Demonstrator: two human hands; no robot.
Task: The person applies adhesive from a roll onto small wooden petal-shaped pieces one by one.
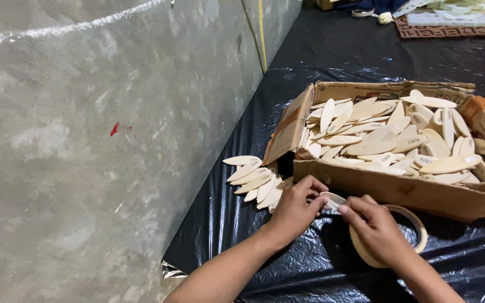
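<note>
My left hand (pixel 294 209) and my right hand (pixel 376 229) meet in front of a cardboard box (pixel 399 189). Both pinch a pale oval wooden piece (pixel 332 199) between their fingertips. Under my right hand lies a roll of beige tape (pixel 416 221), partly hidden by the hand; whether the hand also grips it I cannot tell. The box is heaped with several pale oval wooden pieces (pixel 388 140). A smaller pile of the same pieces (pixel 254 180) lies on the black plastic sheet, just left of my left hand.
Black plastic sheeting (pixel 332 62) covers the floor. A grey concrete wall (pixel 96 140) runs along the left. At the far top right lies a brown mat (pixel 450 25) with light objects on it.
</note>
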